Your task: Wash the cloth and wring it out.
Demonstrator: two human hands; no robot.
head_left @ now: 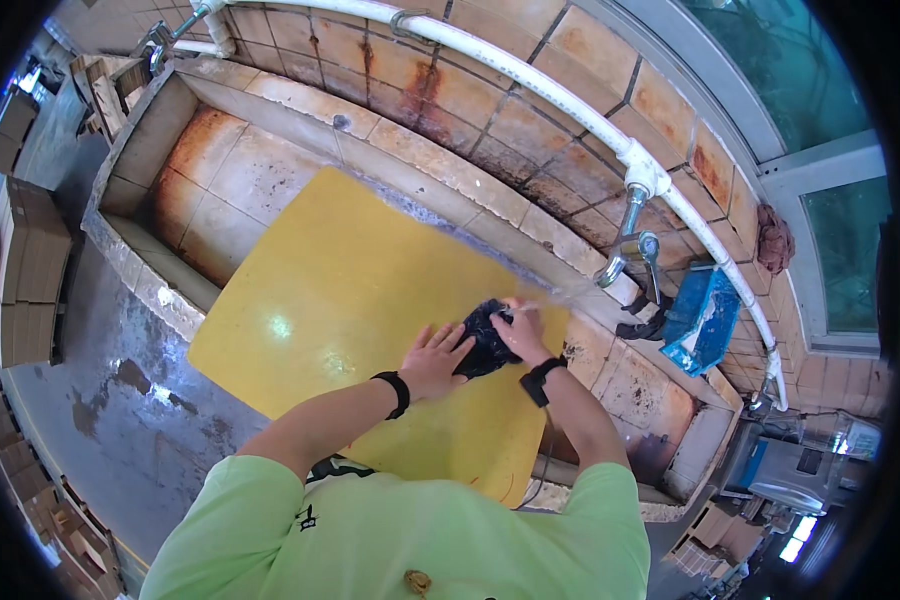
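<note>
Light green shirt sleeves and chest [400, 540] fill the lower edge, and two bare forearms reach from them over a wet yellow board [300, 270]. On the board, right of its middle, lies a bunched black cloth [485, 348], with one hand at either side of it. Spread flat, palm down, the left hand [436, 364] has its fingertips at the cloth's left edge. Bent fingers of the right hand [520, 332] lie over the cloth's upper right part; whether they grip it or only press down, I cannot tell. Each wrist wears a black band [398, 394].

The board rests across a long tiled sink [135, 262] stained with rust. Near the right hand, a metal tap [625, 255] hangs from a white pipe [530, 72], with a blurred streak of water between tap and hand. Just right of the tap is a blue container [703, 318]; a brown rag [774, 240] is above it. Cardboard boxes [36, 270] stand stacked at far left.
</note>
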